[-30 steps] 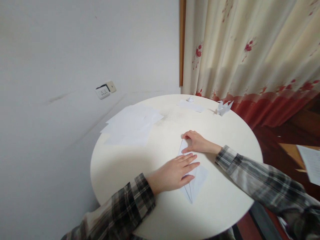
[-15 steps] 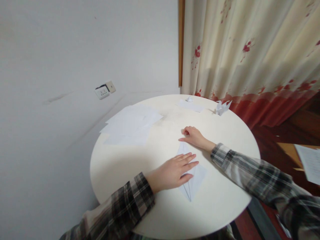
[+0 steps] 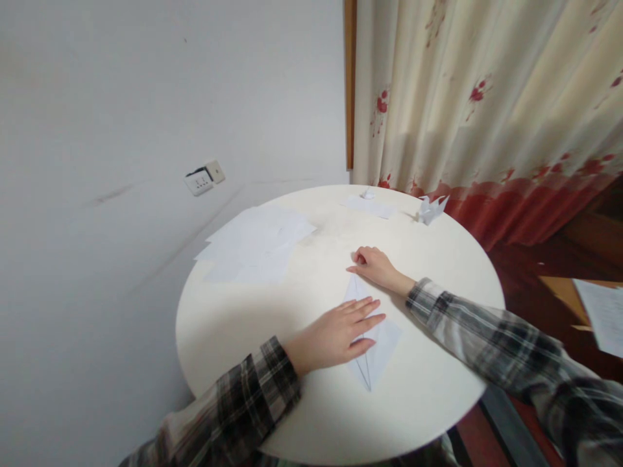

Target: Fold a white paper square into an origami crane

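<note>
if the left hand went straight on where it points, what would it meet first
Beyond the folded paper beneath it, the left hand would probably meet the plaid right cuff; depth is hard to judge.

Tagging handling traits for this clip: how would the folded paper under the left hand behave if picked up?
The folded paper looks thin, so probably light. Its layered folds likely stiffen it somewhat. Edges down its middle suggest flaps might lift without the left hand.

the left hand (image 3: 328, 337) hides the middle of the folded paper (image 3: 384, 347); the right hand (image 3: 379, 268) covers its far tip. the right edge cuts off the curtain (image 3: 477, 58) and a sheet (image 3: 604, 316) whose print is too blurred to read.
</note>
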Demonstrator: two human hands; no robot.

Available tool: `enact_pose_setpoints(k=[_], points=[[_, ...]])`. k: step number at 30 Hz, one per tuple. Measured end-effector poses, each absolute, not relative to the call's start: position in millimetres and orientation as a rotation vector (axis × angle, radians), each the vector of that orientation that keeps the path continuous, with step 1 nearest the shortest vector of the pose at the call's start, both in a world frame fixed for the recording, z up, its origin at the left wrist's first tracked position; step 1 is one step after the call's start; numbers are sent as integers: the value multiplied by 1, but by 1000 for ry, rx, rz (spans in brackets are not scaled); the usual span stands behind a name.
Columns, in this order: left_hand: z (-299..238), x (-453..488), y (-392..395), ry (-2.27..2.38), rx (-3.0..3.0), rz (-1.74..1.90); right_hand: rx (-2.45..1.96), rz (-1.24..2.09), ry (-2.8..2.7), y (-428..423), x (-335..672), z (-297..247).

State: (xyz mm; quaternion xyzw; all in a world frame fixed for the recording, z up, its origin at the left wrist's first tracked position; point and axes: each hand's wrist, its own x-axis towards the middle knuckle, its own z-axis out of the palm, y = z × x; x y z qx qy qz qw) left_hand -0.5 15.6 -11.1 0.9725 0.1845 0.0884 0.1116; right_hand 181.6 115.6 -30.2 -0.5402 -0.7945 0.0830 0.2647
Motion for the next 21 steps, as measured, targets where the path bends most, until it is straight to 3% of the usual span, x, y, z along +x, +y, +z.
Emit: enact_pose_setpoints(k=[21], points=[[-9,0,41,984,2743,331,-1466,224,-2157,110,178,-26]])
